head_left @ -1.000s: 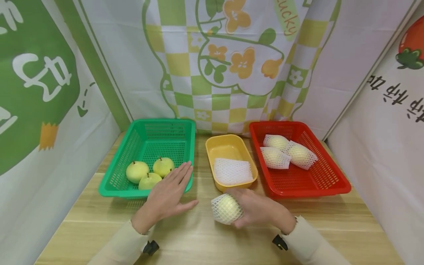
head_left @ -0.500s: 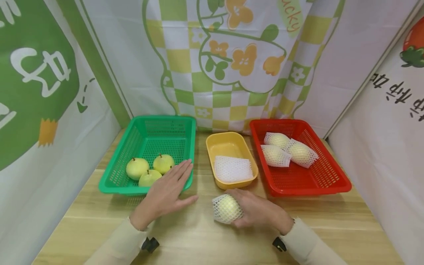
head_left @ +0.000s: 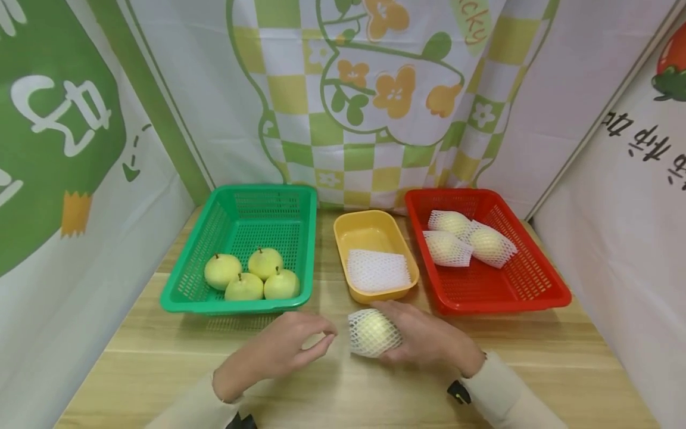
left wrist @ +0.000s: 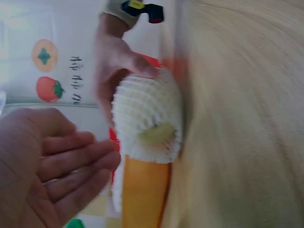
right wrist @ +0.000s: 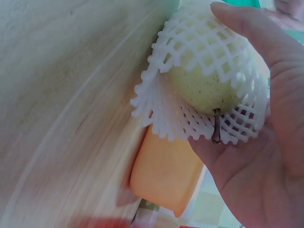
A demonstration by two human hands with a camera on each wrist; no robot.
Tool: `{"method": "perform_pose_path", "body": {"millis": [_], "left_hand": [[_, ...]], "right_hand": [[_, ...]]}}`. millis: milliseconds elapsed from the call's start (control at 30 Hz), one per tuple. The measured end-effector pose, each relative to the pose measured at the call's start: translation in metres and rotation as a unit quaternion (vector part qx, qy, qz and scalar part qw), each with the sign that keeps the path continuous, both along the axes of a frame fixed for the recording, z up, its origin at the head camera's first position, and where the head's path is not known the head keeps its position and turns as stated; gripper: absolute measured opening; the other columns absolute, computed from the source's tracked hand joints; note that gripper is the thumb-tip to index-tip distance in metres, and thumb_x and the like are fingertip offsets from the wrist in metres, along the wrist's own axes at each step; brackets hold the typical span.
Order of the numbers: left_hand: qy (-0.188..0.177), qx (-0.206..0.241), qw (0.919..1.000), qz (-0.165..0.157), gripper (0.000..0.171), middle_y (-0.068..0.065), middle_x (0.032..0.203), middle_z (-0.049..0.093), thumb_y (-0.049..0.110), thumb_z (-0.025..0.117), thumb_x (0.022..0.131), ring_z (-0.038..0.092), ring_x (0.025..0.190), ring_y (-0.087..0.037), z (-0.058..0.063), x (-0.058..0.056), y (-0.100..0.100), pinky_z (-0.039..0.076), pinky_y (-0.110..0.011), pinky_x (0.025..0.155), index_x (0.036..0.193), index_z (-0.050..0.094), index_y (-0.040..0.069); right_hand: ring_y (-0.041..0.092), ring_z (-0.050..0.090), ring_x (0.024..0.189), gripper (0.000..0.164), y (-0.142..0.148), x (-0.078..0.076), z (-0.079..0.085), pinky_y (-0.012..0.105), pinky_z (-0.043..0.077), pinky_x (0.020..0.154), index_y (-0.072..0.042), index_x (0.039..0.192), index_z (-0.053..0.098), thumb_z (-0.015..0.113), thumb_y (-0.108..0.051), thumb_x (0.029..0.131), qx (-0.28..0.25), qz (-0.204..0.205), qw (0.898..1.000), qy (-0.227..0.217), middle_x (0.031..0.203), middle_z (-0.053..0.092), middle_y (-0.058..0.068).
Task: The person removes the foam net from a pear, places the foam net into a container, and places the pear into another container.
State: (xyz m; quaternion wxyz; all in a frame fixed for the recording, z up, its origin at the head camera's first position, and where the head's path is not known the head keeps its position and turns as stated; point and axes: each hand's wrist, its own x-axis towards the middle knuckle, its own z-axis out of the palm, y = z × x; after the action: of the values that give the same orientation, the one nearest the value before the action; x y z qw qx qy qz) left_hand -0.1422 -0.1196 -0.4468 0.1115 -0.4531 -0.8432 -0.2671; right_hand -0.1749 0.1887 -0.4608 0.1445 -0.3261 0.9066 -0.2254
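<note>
My right hand (head_left: 431, 335) grips a pale yellow pear wrapped in a white foam net (head_left: 373, 332), low over the table in front of the yellow tray. In the right wrist view the bare stem end of the pear (right wrist: 202, 90) shows at the net's open end, and the thumb lies over the net. My left hand (head_left: 278, 350) is just left of the pear, its fingers loosely bent and holding nothing. The left wrist view shows its palm turned toward the netted pear (left wrist: 145, 114), with a gap between them.
A green basket (head_left: 308, 238) with several bare pears stands at the left. In the middle, a yellow tray (head_left: 370, 238) holds flat white foam nets (head_left: 377, 271). Three netted pears (head_left: 488, 244) lie in the red basket (head_left: 493, 292) at the right. Printed cloth walls enclose the table (head_left: 161, 357).
My left hand has drawn back from the green basket's front rim toward the pear, and its straight fingers have bent. The right hand still holds the netted pear in nearly the same place.
</note>
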Motion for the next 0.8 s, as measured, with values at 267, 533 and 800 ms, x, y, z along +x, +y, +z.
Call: {"method": "perform_pose_path", "body": {"millis": [267, 533, 800], "left_hand": [[-0.109, -0.088, 0.9901, -0.011, 0.025, -0.003, 0.12, 0.079, 0.011, 0.067, 0.102, 0.075, 0.11, -0.014, -0.031, -0.02, 0.012, 0.062, -0.031, 0.099, 0.126, 0.076, 0.012], [-0.103, -0.054, 0.9932, 0.004, 0.035, -0.007, 0.135, 0.073, 0.01, 0.071, 0.098, 0.07, 0.125, -0.023, -0.041, -0.027, 0.026, 0.056, -0.04, 0.111, 0.133, 0.07, 0.009], [-0.094, -0.048, 0.9943, 0.015, 0.049, -0.015, 0.142, 0.067, 0.02, 0.079, 0.094, 0.063, 0.135, -0.034, -0.04, -0.025, 0.039, 0.052, -0.05, 0.115, 0.138, 0.063, 0.006]], "right_hand": [[0.022, 0.061, 0.131, 0.09, 0.007, 0.0, 0.001, 0.046, 0.054, 0.113, -0.003, 0.155, 0.048, 0.09, -0.037, 0.083, -0.004, 0.016, 0.999, 0.033, 0.148, 0.061, 0.007], [0.009, 0.062, 0.121, 0.079, 0.009, 0.0, -0.003, 0.037, 0.056, 0.108, -0.012, 0.15, 0.056, 0.09, -0.039, 0.084, -0.023, 0.022, 0.999, 0.032, 0.137, 0.066, -0.005], [0.006, 0.063, 0.117, 0.077, 0.009, -0.001, -0.003, 0.035, 0.057, 0.104, -0.015, 0.149, 0.056, 0.089, -0.043, 0.085, -0.025, 0.015, 1.0, 0.011, 0.135, 0.067, -0.007]]}}
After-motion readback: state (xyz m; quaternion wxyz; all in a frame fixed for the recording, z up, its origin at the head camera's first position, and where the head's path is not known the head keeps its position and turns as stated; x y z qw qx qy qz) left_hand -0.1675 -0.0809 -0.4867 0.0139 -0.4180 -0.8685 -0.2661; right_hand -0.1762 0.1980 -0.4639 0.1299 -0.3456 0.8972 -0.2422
